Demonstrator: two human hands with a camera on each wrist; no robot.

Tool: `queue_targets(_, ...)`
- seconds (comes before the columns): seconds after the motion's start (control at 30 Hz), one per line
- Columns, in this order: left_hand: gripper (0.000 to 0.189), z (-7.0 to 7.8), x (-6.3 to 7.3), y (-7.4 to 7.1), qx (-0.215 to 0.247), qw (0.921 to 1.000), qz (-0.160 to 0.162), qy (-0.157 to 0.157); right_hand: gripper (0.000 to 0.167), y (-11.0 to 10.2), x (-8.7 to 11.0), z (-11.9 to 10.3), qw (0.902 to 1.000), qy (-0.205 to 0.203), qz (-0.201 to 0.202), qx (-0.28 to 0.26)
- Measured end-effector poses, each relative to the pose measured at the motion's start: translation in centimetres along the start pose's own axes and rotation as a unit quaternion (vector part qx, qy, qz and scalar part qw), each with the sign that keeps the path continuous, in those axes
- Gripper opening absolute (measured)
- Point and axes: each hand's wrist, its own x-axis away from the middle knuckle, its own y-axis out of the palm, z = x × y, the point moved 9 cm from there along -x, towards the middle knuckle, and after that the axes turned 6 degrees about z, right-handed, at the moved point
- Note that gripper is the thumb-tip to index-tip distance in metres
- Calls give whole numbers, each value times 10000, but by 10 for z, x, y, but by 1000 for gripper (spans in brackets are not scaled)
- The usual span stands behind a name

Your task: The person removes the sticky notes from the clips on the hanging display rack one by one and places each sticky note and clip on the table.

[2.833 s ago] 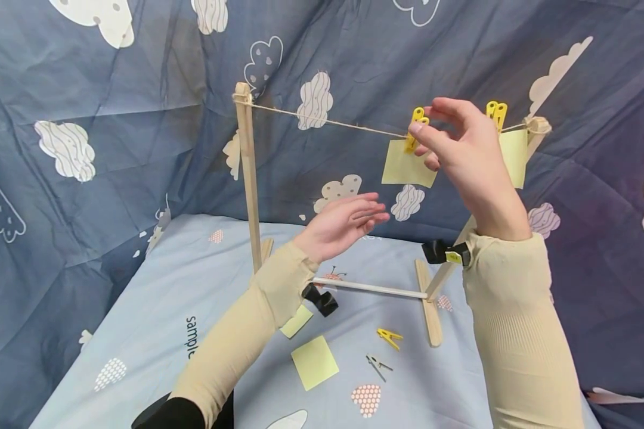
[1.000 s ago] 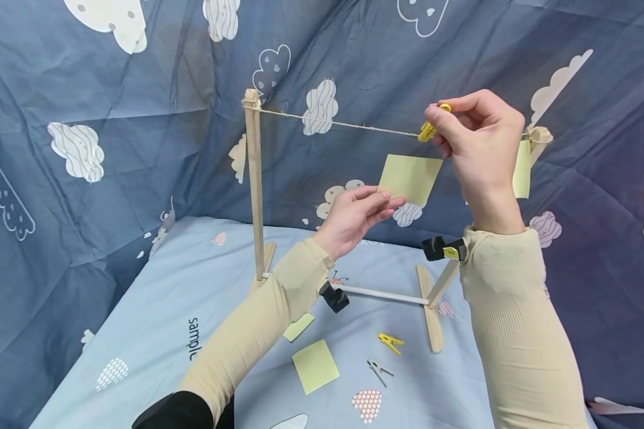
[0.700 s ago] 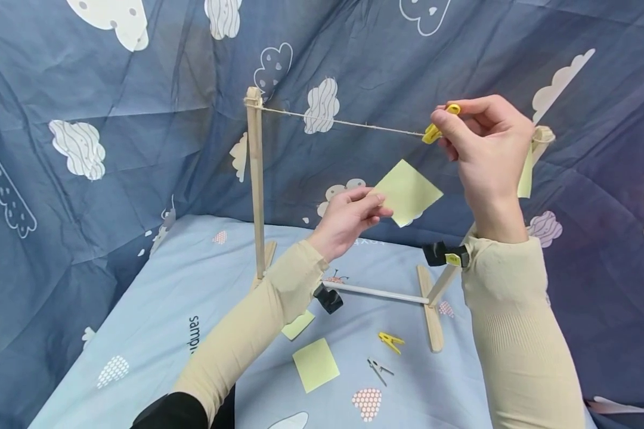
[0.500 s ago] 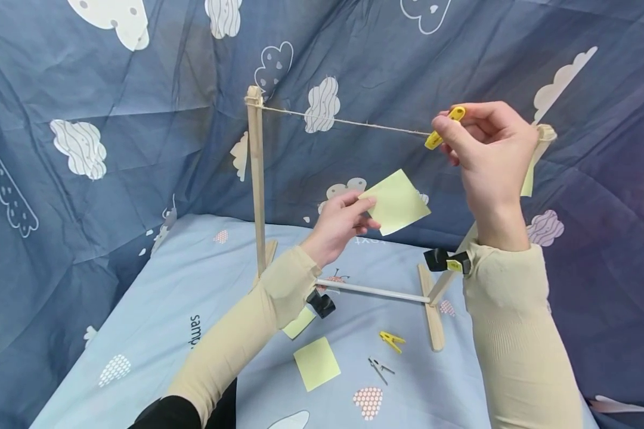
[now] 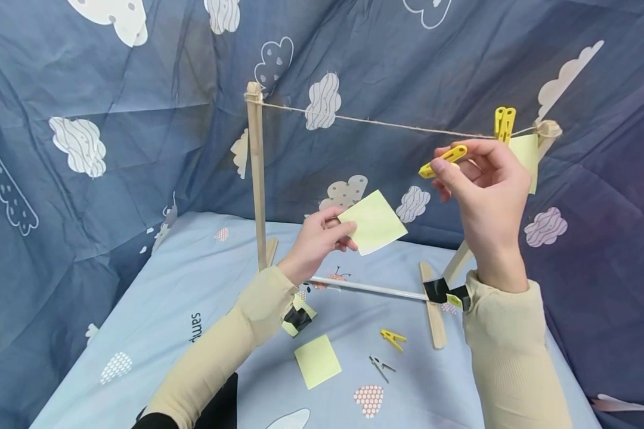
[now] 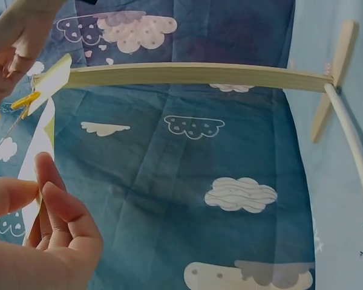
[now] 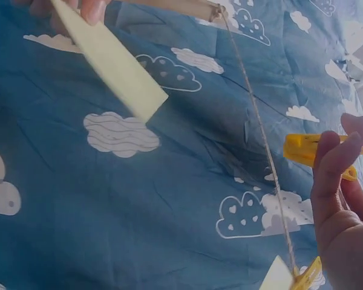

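Note:
My left hand (image 5: 319, 241) pinches a yellow sticky note (image 5: 374, 223) by its left corner, below the middle of the string. To the right, my right hand (image 5: 488, 205) holds a yellow clothespin (image 5: 443, 161) between thumb and fingers, a little under the string (image 5: 378, 123). The right wrist view shows that clothespin (image 7: 302, 148) apart from the string. Another yellow clothespin (image 5: 504, 124) sits on the string near its right end, with a second sticky note (image 5: 525, 159) hanging from it, partly behind my right hand.
Wooden posts (image 5: 256, 179) on flat feet carry the string; a white rod (image 5: 370, 288) joins them low down. On the light blue cloth lie a sticky note (image 5: 318, 361), another partly behind my left wrist camera, a yellow clothespin (image 5: 393, 339) and a grey clothespin (image 5: 381, 367).
My right hand has taken the clothespin off the string and lowered it. The note that hung there is now in my left hand, which has drawn it down and left.

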Motion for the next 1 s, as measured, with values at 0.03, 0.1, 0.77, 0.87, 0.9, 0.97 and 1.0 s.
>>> queue_targets(0.03, 29, -1, 2, -3, -26, 10000, 25, -6, 25, -2, 3, 2, 10000, 15, 2, 19)
queue_targets(0.1, 32, -5, 4, -8, -124, 9999, 69, -18, 26, -6, 10, 7, 9999, 17, 24, 110)
queue_targets(0.77, 34, -88, 40, -70, -1639, 9845, -253, -566, 31, -86, 110, 115, 9847, 1455, 954, -29)
queue_targets(0.87, 31, -106, 49, -84, -2341, 9687, -526, -644, 31, -101, 133, 139, 9744, 1911, 1151, 282)
queue_targets(0.9, 31, -112, 53, -89, -2514, 9634, -617, -700, 31, -106, 140, 146, 9699, 2072, 1206, 437)
queue_targets(0.97, 30, -124, 60, -100, -2742, 9554, -758, -794, 31, -115, 156, 160, 9591, 2380, 1346, 734)
queue_targets(1.0, 30, -130, 64, -105, -2788, 9532, -798, -853, 31, -120, 163, 166, 9539, 2521, 1392, 842)
